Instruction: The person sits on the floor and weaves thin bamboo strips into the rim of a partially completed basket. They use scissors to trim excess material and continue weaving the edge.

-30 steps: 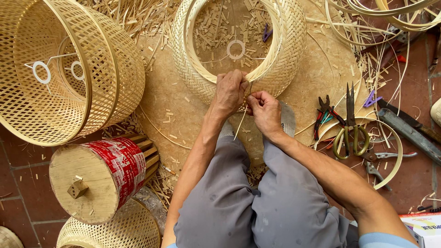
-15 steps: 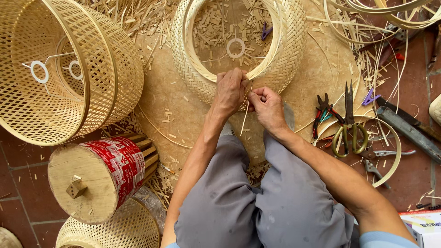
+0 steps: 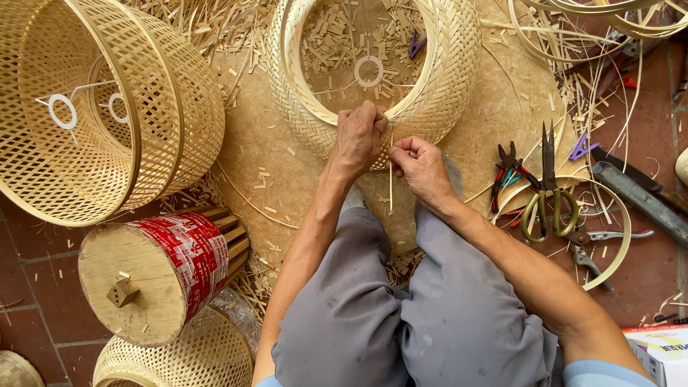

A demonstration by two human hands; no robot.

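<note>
The left hand [image 3: 360,137] was clenched over the near rim of a round, pale woven bamboo lampshade [image 3: 444,86], its fingers curled tight and pressing the rim against the ground board. The right hand [image 3: 418,168] sat just beside it, fingers pinched together on a thin pale bamboo strip [image 3: 391,188] that ran down from the rim toward the knees; thumb and forefinger closed on the strip's upper part. The 2 hands were near each other but not touching.

The lampshade lay open side up on a round tan wooden work board [image 3: 301,165] strewn with short bamboo offcuts, directly ahead of the person's grey-trousered knees [image 3: 401,315]. A white metal ring [image 3: 369,70] showed inside it.

To the left lay a larger open-weave bamboo lampshade [image 3: 107,107] on its side, with 2 white rings on wire inside. Below it stood a wooden drum-shaped form wrapped in a red and white printed sheet [image 3: 154,276], with a small wooden block on its face. Another woven bamboo shade [image 3: 179,355] lay at the bottom edge.

To the right, well apart from the hands, lay a pair of scissors with yellow-green handles [image 3: 548,197], red-handled pliers [image 3: 505,172], a purple clip [image 3: 582,147] and a dark flat blade [image 3: 634,190]. Loose coils of bamboo strip [image 3: 609,14] rested at the top right on the red tiled floor [image 3: 645,265].
</note>
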